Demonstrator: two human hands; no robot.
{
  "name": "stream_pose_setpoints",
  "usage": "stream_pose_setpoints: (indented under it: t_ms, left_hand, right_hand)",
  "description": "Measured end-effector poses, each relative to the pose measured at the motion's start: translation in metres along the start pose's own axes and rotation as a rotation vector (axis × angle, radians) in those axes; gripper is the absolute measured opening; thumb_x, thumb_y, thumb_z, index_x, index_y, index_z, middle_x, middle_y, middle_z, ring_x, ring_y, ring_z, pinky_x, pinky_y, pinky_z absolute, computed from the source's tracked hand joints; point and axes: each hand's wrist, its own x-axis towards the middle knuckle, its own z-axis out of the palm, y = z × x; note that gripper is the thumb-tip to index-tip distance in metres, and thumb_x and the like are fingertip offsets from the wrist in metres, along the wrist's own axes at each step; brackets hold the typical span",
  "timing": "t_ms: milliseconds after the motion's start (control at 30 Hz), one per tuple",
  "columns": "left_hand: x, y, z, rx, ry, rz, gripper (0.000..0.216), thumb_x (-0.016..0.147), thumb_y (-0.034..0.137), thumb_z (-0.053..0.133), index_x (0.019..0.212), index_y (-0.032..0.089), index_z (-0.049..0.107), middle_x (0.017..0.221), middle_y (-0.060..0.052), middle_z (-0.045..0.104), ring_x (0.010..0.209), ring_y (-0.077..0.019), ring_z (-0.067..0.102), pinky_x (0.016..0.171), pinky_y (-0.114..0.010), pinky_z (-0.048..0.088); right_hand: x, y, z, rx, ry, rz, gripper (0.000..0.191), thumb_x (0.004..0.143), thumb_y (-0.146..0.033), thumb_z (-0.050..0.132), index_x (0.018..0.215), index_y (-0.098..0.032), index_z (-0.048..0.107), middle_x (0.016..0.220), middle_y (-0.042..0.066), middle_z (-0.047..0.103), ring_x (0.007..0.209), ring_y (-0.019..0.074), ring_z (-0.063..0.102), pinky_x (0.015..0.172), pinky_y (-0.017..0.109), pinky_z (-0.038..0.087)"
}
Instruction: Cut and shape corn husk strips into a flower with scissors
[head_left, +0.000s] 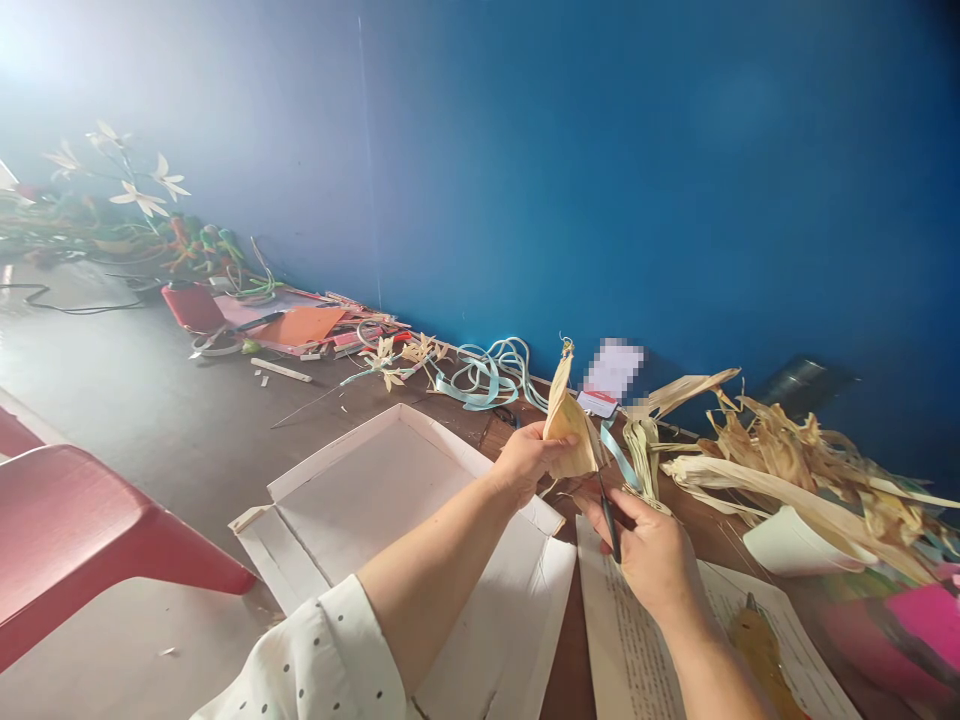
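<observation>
My left hand point(529, 462) pinches a pale yellow corn husk point(564, 425), its narrow twisted tip pointing up. In my right hand point(651, 545) are scissors with black handles point(611, 530). The blades reach up to the husk's lower right edge; whether they are parted I cannot make out. Dried husks point(780, 450) lie heaped to the right, and a bundle of pale strips point(643, 455) rests just behind my right hand. Light blue ribbon point(487, 375) is coiled behind my left hand.
An open white cardboard box point(360, 470) lies under my left arm, printed sheets point(626, 620) under my right. A white cup point(799, 545) lies tipped at right. Husk flowers point(386, 362), orange paper point(304, 326) and a red spool point(193, 305) line the wall. A red chair point(82, 530) stands left.
</observation>
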Motion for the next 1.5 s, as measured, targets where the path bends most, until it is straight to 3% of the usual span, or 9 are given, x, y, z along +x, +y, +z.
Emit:
stream_pose_setpoints:
  t_ms: [733,1033,1300,1400,1500]
  left_hand:
    - [-0.003,-0.003,0.004,-0.083,-0.007,-0.082,0.049,0.05,0.032,0.084,0.09,0.012,0.065,0.079,-0.005,0.064,0.067,-0.014,0.059,0.067,-0.028,0.046]
    - [-0.001,-0.008,0.005,-0.086,0.02,-0.11,0.045,0.053,0.031,0.082,0.09,0.01,0.068,0.078,-0.006,0.066,0.066,-0.0128,0.059,0.065,-0.025,0.046]
    - [-0.005,-0.001,0.004,-0.032,-0.111,-0.082,0.046,0.052,0.034,0.084,0.088,0.01,0.068,0.076,-0.006,0.065,0.063,-0.0112,0.059,0.063,-0.023,0.046]
    - [-0.005,-0.001,0.005,-0.052,-0.032,-0.028,0.046,0.057,0.04,0.08,0.09,0.011,0.067,0.075,-0.005,0.064,0.061,-0.0112,0.058,0.061,-0.024,0.047]
    - [-0.003,-0.004,0.005,-0.043,0.063,-0.018,0.039,0.058,0.036,0.078,0.087,0.012,0.066,0.072,-0.004,0.062,0.059,-0.0109,0.056,0.058,-0.024,0.046]
  right_hand:
    - [0.001,0.0,0.002,0.022,0.034,-0.004,0.037,0.071,-0.056,0.065,0.08,-0.021,0.071,0.05,-0.002,0.054,0.048,0.0144,0.048,0.045,0.023,0.037]
    - [0.002,0.003,0.004,0.14,0.053,0.012,0.038,0.068,-0.057,0.068,0.078,-0.02,0.071,0.051,-0.002,0.053,0.047,0.0133,0.045,0.043,0.023,0.036]
    - [0.003,0.001,0.004,0.193,0.071,0.065,0.042,0.066,-0.055,0.069,0.089,-0.02,0.073,0.051,-0.002,0.054,0.047,0.0141,0.046,0.044,0.024,0.036]
    - [0.002,0.0,0.003,0.2,0.058,0.082,0.044,0.067,-0.053,0.069,0.096,-0.02,0.073,0.052,-0.002,0.055,0.048,0.0143,0.047,0.045,0.024,0.037]
    - [0.001,0.0,0.003,0.187,0.057,0.08,0.042,0.067,-0.05,0.069,0.096,-0.02,0.073,0.052,-0.003,0.055,0.048,0.014,0.047,0.046,0.024,0.037]
